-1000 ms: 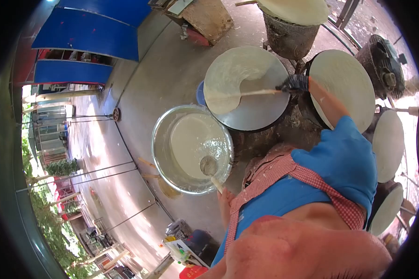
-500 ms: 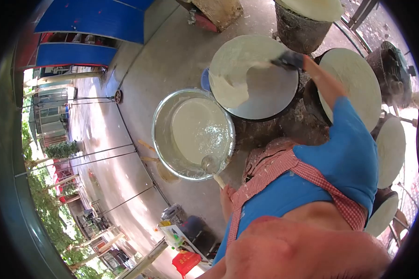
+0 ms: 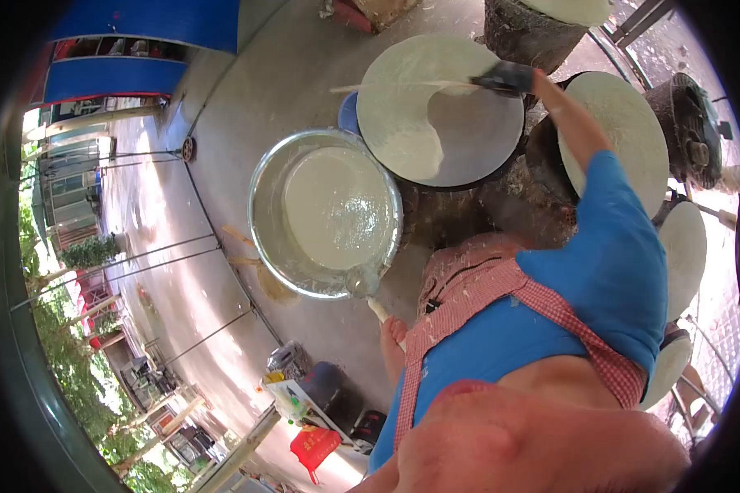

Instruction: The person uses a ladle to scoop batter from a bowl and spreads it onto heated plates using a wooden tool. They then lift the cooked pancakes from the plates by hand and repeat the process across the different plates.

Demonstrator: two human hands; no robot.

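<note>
A large metal basin (image 3: 259,238) holds pale batter (image 3: 337,205). My left hand (image 3: 394,331) is closed round the light handle of a ladle (image 3: 376,307), whose wet bowl is at the basin's near rim. My right hand (image 3: 506,78), in a dark glove, grips a long thin wooden spreader (image 3: 395,85) that reaches leftward across a round griddle (image 3: 477,135). Pale batter covers the griddle's left and upper parts; a smooth grey area shows at the right of its middle.
Other round griddles with pale sheets stand to the right, including a near one (image 3: 621,135) and a farther one (image 3: 684,255). A dark machine (image 3: 692,131) is behind them. Blue panels (image 3: 140,25) are at upper left; a red bag (image 3: 314,448) hangs at bottom.
The view has shifted, so the basin and griddle sit higher and further left. The spreader now shows as a long strip across the griddle. The ladle bowl is lower against the rim.
</note>
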